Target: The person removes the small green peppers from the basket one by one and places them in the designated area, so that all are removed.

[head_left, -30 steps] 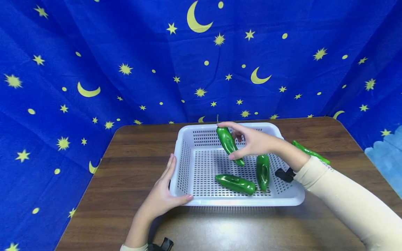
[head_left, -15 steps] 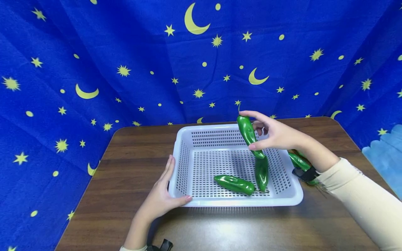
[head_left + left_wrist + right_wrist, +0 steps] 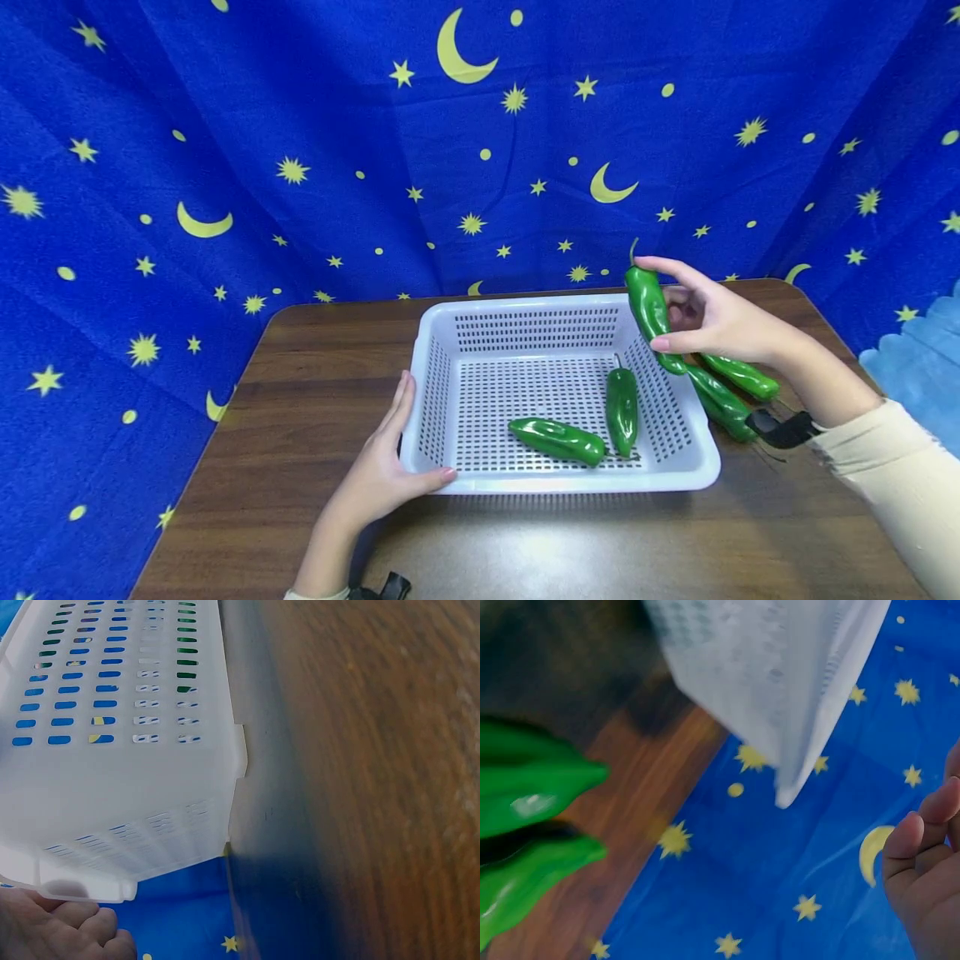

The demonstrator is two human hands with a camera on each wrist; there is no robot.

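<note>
a deep-blue cloth printed with yellow moons and stars (image 3: 360, 108) backs a brown wood-grain table (image 3: 322, 358), where a white rectangular perforated plastic basket (image 3: 570, 483) stands. the left hand (image 3: 381, 467) is spread wide at its near left corner, thumb on the rim, fingers straight along the wall. the right hand (image 3: 727, 321), at the opposite end, pinches a long glossy green pepper (image 3: 643, 300) between thumb and forefinger, steeply tilted, stem up, lower tip at the right rim; whether they touch i cannot tell. two loose green peppers (image 3: 720, 404) lie just outside that wall; two inner green peppers (image 3: 557, 441) lie on the basket's floor.
</note>
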